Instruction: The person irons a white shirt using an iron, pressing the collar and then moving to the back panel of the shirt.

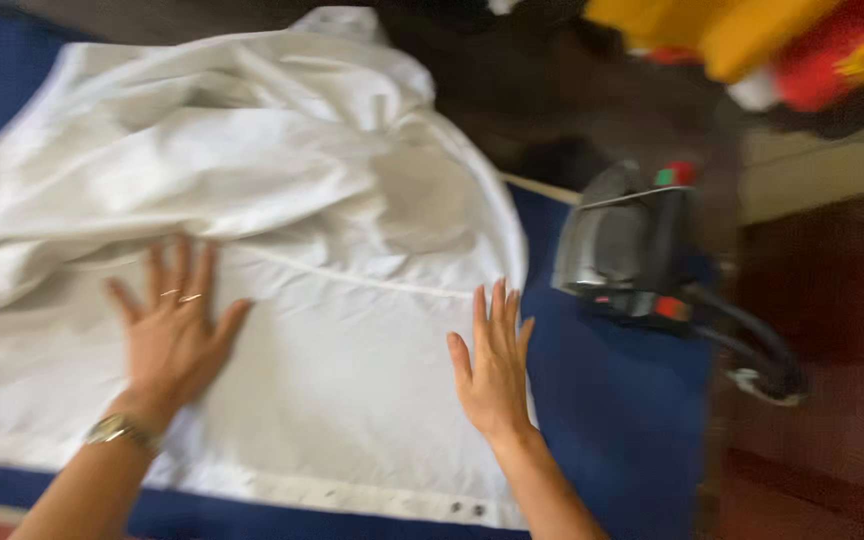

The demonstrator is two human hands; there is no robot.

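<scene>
Both hands flat, fingers spread — left hand point(174, 335), right hand point(495, 368) — pressing the white cloth point(282, 220) smooth, holding nothing; iron point(627, 250) stands right of the right hand.

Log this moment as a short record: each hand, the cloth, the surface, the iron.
left hand: flat, fingers spread, pressing on the white garment
right hand: flat on the garment's right edge
white garment: creased, spread over the blue surface
iron: resting on the blue surface, right of the garment, untouched
wristwatch: on the left wrist
image: motion-blurred
</scene>
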